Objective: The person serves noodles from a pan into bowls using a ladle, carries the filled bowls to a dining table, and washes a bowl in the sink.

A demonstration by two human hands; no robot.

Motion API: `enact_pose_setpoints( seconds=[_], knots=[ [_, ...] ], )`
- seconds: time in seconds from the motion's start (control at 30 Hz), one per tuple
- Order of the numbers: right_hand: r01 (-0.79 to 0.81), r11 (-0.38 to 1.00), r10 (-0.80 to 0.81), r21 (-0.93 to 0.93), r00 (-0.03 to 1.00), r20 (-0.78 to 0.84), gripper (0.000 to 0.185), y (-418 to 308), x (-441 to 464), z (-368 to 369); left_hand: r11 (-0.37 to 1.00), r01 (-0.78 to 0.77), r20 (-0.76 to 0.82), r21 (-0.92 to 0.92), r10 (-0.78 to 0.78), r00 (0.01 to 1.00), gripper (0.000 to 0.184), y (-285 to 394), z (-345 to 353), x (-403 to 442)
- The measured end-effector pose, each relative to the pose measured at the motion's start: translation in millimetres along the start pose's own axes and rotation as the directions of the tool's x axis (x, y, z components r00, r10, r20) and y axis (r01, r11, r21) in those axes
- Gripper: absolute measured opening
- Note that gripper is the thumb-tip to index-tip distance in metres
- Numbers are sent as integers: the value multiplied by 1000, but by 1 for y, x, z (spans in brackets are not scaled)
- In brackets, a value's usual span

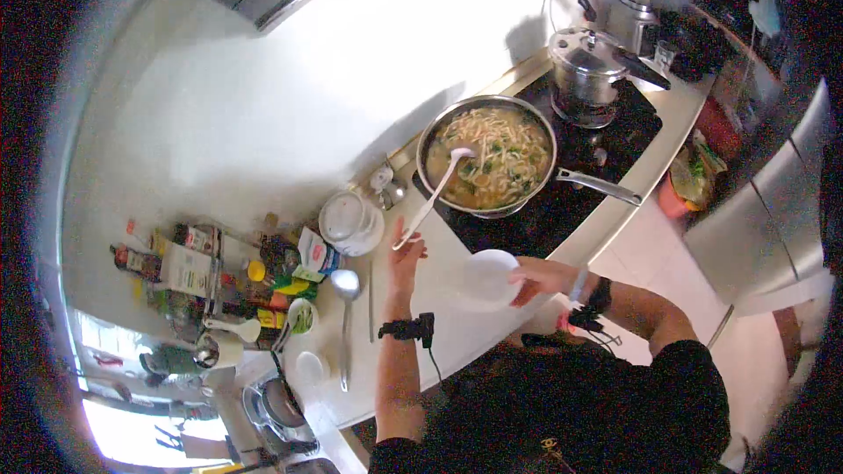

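my left hand [408,256] is closed around the tail end of a white ladle [435,193], on the near-left side of the pan [498,211]. the ladle slants up over the pan's rim, and its head rests among the noodles [514,154] and greens inside. my right hand [532,279] is clamped on the edge of a white bowl [483,281], fingers pinching its right side; the bowl is nearer to me than the pan, apart from it. the pan sits on the black stove [562,219], its long handle [601,186] pointing right and a little toward me. beyond the pan and to its right, a pressure cooker [587,66] stands on the same stove, with a glass lid [565,4] and a blender [636,13] behind it. to the left of the pan, a white lidded pot [351,221] is on the tabletop [395,367]. farther left and closer to me than the pan lie a long metal spoon [346,325] and a thin stick [370,303], side by side; well left of the pan, bottles and packets [237,268] crowd together against the wall.
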State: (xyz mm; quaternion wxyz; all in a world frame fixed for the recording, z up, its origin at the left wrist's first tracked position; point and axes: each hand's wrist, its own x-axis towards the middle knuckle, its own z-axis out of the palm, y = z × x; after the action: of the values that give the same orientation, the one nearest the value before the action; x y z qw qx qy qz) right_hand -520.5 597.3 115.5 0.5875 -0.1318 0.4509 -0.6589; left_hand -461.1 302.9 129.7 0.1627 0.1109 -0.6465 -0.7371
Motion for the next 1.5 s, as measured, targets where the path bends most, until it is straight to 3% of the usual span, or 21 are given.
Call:
enact_pose_setpoints(
  seconds=[0.07, 0.1, 0.13, 0.17, 0.2, 0.27, 0.3, 0.33, 0.37, 0.4, 0.47, 0.5, 0.57, 0.67, 0.93, 1.07, 1.13, 1.17, 1.23, 1.33, 1.5],
  knots=[
    [48, 999, -49, -20, 998, -40, 52, 0, -22, -17, 998, -62, 36, 16, 61, 997, 55, 3, 14, 14],
    [38, 998, -41, -56, 998, -55, 53, 2, -30, -30, 882, -350, 137, 314, 323, 936, 48, 8, 23, 18],
    [27, 995, -33, -92, 997, -71, 54, 6, -39, -46, 603, -592, 309, 536, 512, 801, 42, 16, 33, 22],
    [197, 889, -247, -413, 966, -71, 54, 18, -42, -59, 601, -593, 314, 536, 510, 801, 42, 23, 47, 25],
    [200, 890, -250, -410, 965, -72, 54, 28, -46, -75, 547, -600, 364, 584, 484, 796, 32, 29, 62, 27],
    [282, 959, -280, -14, 944, -174, 50, 15, -68, -68, 487, -609, 417, 626, 451, 789, 23, 45, 88, 29],
    [285, 958, -283, -10, 943, -176, 50, 17, -73, -77, 298, -693, 548, 657, 443, 710, 18, 53, 100, 29],
    [320, 929, -348, -185, 926, -148, 51, 15, -80, -82, 99, -757, 669, 646, 404, 624, 14, 56, 111, 29],
    [348, 869, -407, -352, 907, -109, 51, 13, -87, -86, 54, -749, 685, 660, 365, 630, 12, 56, 120, 28],
    [353, 870, -411, -345, 905, -110, 51, 11, -97, -90, 50, -752, 691, 657, 358, 628, 12, 60, 126, 25],
    [240, 969, -222, 64, 952, -210, 57, -36, -131, -59, 108, -726, 676, 679, 291, 677, 12, 80, 137, 13],
    [241, 968, -222, 72, 953, -207, 57, -36, -135, -65, 105, -725, 678, 680, 285, 677, 12, 77, 135, 14],
    [269, 962, -269, -41, 914, -303, 62, -33, -142, -83, 113, -759, 619, 641, 509, 598, 12, 74, 130, 15],
    [297, 955, -289, -19, 909, -300, 64, -27, -143, -103, 166, -713, 524, 681, 570, 633, 12, 98, 134, 2],
    [293, 955, -290, -40, 897, -335, 67, -45, -162, -94, 224, -728, 573, 648, 486, 660, 13, 86, 151, -5],
    [261, 961, -274, -88, 887, -371, 64, -52, -171, -96, 332, -677, 536, 657, 426, 729, 5, 72, 156, -14],
    [268, 959, -281, -88, 883, -376, 64, -53, -172, -102, 639, -484, 360, 597, 326, 874, 5, 56, 150, -9],
    [274, 958, -286, -87, 879, -380, 64, -53, -172, -103, 638, -486, 362, 597, 326, 873, 5, 54, 151, -6],
    [290, 954, -296, -77, 872, -390, 63, -58, -174, -97, 859, -307, 219, 409, 235, 947, 16, 53, 155, 2],
    [317, 946, -314, -59, 865, -391, 64, -56, -169, -97, 983, -102, 15, 151, 101, 995, 24, 38, 154, 11],
    [344, 937, -341, -64, 856, -389, 66, -66, -166, -80, 992, 33, -83, -121, -43, 996, 25, 32, 150, 32]
  ],
)
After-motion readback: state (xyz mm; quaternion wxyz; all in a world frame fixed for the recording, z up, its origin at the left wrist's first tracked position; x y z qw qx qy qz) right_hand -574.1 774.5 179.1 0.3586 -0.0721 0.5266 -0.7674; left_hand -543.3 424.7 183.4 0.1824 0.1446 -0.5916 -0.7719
